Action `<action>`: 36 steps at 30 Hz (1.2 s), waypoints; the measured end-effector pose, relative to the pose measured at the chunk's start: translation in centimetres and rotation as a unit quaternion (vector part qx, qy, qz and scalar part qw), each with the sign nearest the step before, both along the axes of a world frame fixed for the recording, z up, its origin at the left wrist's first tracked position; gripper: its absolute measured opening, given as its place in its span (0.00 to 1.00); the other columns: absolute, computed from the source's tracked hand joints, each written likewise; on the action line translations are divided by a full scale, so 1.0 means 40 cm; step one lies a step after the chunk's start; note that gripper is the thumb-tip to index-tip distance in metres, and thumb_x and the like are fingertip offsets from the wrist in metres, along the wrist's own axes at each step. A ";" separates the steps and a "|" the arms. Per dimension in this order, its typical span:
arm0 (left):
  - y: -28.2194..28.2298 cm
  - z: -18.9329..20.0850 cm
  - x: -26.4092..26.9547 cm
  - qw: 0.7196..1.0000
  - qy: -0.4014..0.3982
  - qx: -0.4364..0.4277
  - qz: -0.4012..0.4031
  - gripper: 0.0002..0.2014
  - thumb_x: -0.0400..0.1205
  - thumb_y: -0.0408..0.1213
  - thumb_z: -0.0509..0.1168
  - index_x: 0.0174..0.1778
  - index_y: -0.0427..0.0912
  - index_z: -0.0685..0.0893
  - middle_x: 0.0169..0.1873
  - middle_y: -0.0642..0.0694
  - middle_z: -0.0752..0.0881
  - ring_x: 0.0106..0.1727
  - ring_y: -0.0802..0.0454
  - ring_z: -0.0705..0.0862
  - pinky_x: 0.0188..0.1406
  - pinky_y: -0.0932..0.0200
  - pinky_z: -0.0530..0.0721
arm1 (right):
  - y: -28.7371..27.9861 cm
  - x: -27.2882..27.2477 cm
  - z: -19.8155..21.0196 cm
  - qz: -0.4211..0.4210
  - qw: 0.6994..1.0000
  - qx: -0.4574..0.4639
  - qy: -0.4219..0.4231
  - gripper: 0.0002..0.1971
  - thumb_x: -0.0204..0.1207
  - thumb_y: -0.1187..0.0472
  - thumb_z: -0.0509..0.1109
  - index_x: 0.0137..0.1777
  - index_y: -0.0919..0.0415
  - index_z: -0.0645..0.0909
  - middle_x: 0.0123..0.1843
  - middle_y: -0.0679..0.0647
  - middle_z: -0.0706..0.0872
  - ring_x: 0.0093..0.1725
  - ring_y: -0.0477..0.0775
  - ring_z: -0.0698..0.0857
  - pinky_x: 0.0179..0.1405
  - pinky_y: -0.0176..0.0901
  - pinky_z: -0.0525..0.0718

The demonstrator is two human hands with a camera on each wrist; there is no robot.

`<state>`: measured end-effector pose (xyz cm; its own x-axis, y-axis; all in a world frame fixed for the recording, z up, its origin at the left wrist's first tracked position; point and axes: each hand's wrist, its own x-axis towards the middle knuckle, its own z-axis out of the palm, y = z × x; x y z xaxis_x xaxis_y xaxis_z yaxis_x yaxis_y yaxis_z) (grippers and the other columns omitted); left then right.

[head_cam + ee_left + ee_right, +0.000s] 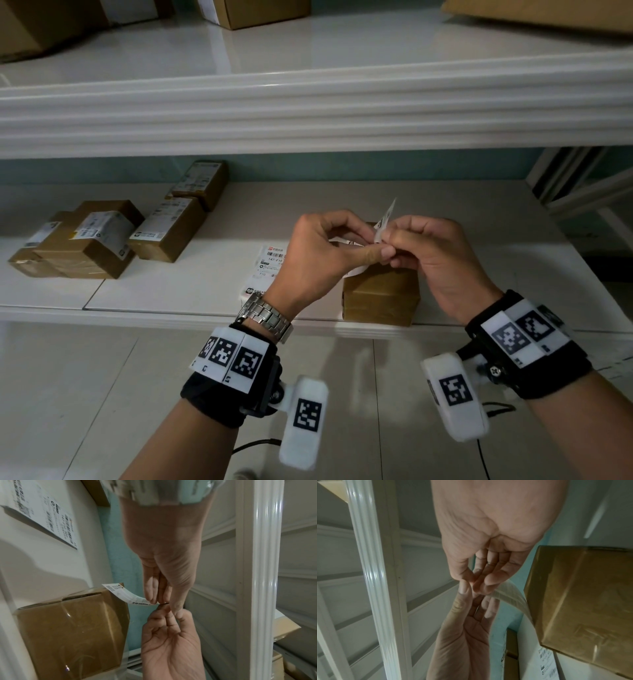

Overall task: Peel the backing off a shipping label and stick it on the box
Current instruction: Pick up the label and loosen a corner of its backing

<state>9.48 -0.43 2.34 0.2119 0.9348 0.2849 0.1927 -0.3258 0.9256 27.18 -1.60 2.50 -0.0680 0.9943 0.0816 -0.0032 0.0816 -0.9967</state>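
Both hands meet above a taped brown cardboard box (382, 298) at the front edge of the lower shelf. Between them is a white shipping label (385, 219), its far end sticking up. My left hand (371, 251) pinches the label's near edge between thumb and fingers. My right hand (388, 245) pinches the same edge from the other side. In the left wrist view the label (126, 595) curves from the fingertips toward the box (73, 631). The right wrist view shows the label's plain underside (513, 596) bending beside the box (583, 601).
Another printed label sheet (267, 267) lies flat on the shelf (171, 291) left of the box. Several labelled brown parcels (89, 240) stand at the left. A white moulded upper shelf edge (308, 113) runs overhead, with more cartons (260, 13) above it.
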 end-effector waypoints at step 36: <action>0.027 -0.008 -0.042 0.986 -0.080 -0.076 0.126 0.05 0.81 0.25 0.71 0.43 0.28 0.90 0.35 0.43 0.92 0.37 0.47 0.93 0.41 0.55 0.92 | 0.023 0.061 0.005 -0.106 0.993 -0.024 -0.040 0.12 0.75 0.73 0.69 0.31 0.65 0.85 0.26 0.56 0.88 0.26 0.48 0.86 0.28 0.33 0.84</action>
